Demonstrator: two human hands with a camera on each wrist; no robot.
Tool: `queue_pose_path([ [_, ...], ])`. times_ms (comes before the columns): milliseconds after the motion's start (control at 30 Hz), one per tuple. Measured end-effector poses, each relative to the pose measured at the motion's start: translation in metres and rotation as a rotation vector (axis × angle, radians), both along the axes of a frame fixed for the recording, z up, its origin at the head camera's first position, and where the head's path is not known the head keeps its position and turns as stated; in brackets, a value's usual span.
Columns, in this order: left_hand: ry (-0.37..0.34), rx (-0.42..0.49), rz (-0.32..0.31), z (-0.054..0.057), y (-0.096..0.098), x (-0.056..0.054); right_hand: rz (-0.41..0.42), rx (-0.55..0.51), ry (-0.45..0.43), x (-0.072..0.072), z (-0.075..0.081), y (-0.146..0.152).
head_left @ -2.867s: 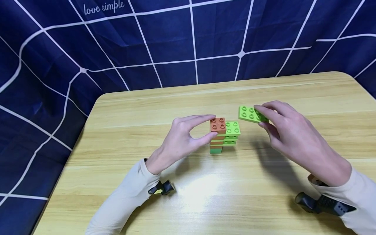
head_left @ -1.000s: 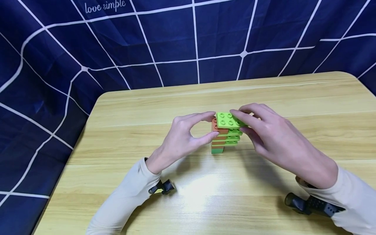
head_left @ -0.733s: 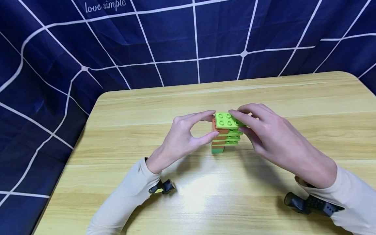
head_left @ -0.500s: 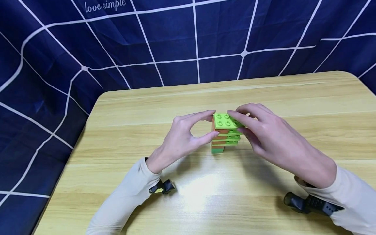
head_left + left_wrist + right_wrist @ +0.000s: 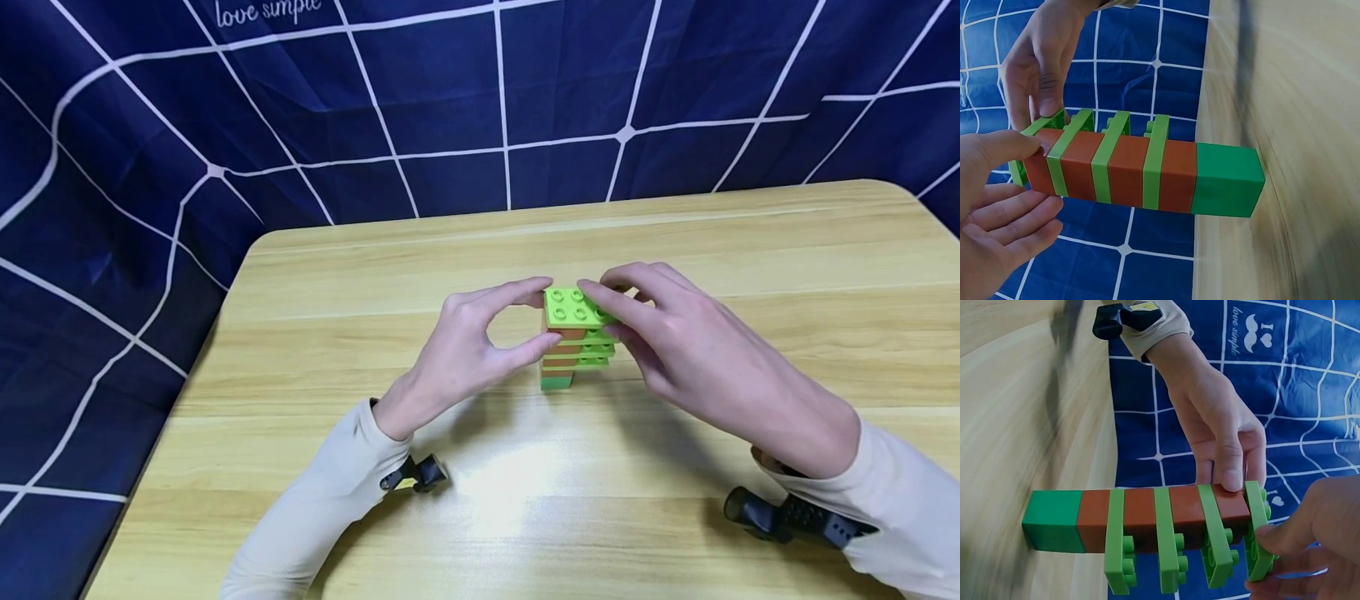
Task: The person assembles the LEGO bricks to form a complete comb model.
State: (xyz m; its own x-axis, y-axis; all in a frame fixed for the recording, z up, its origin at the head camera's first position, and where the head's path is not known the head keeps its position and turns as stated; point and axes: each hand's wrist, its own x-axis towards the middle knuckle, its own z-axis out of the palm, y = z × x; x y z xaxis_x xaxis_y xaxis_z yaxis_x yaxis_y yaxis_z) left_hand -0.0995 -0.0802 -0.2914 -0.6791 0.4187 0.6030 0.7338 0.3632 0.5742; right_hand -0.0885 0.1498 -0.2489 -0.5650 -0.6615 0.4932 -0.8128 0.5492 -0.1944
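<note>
A toy-brick tower stands upright on the table, with a dark green brick at its foot. Above that, orange-brown bricks alternate with longer light green plates that jut out to the right. My left hand holds the topmost orange-brown brick between thumb and fingers. Over that brick lies the top light green plate, pinched at its right end by my right hand. The right wrist view shows this plate slightly slanted, its jutting end farther from the plate below.
The wooden table spreads out around the tower. A dark blue cloth with white lines hangs behind it and to the left. Small black cameras sit at the left wrist and right wrist.
The right hand has brought the light green plate leftward from beside the tower onto the top orange-brown brick, then shifted it slightly further left. The left hand has stayed at the tower.
</note>
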Motion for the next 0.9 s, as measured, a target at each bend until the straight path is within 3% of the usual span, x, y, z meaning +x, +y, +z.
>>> queue_pose_path([
  [300,0.065,0.091,-0.058,0.0047,-0.0023,-0.0007,0.010,0.030,0.018,-0.0010,0.0007,-0.0009],
  [633,0.088,0.065,-0.047,0.0044,-0.0014,-0.0004,0.010,0.047,0.023,-0.0022,0.0021,-0.0014],
  [900,0.065,0.063,-0.040,0.0036,-0.0013,-0.0004,0.019,0.016,0.013,-0.0029,0.0017,-0.0027],
])
